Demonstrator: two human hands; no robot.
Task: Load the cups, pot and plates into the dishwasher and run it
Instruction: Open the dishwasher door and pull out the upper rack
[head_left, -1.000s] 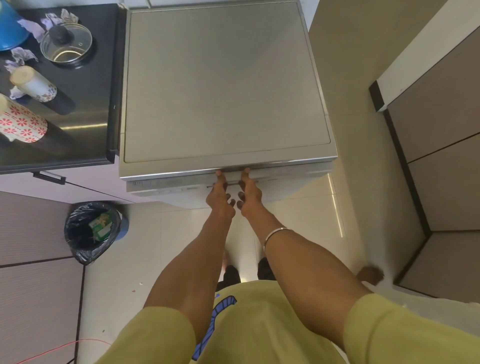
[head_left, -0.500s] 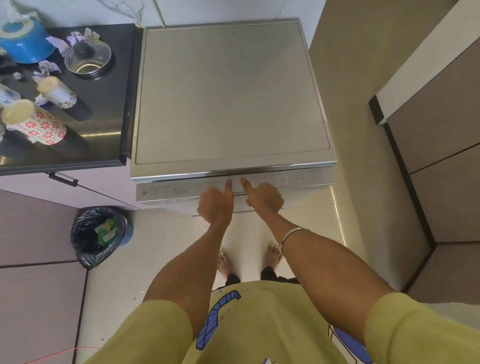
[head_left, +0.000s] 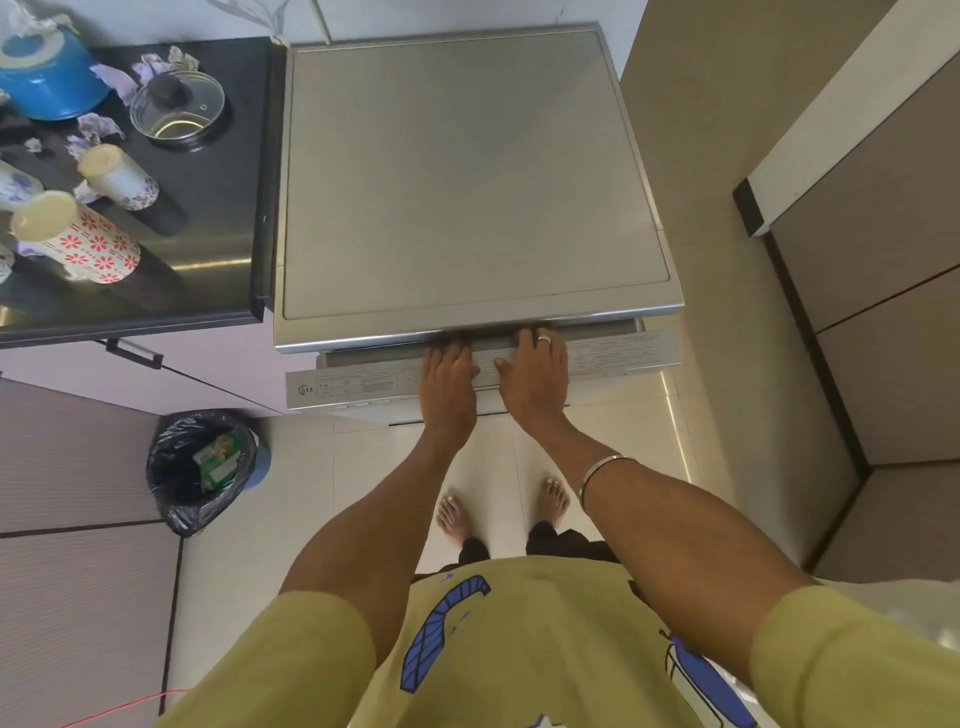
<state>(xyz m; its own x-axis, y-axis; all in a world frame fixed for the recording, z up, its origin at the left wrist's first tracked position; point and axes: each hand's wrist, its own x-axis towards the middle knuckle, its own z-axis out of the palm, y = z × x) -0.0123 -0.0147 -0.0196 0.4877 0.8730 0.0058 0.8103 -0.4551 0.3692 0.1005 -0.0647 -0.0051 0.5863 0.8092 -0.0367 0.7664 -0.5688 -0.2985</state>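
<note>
Tilted further out now, dishwasher door; both hands grip its top edge, fingers hooked.

Person in a yellow-green short-sleeved shirt with blue print, silver bangle on the right wrist, ring, bare feet.

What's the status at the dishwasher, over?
Left hand and right hand grip top edge of dishwasher door, cracked open. Cups, pot wait on counter. Nothing blocking.
</note>
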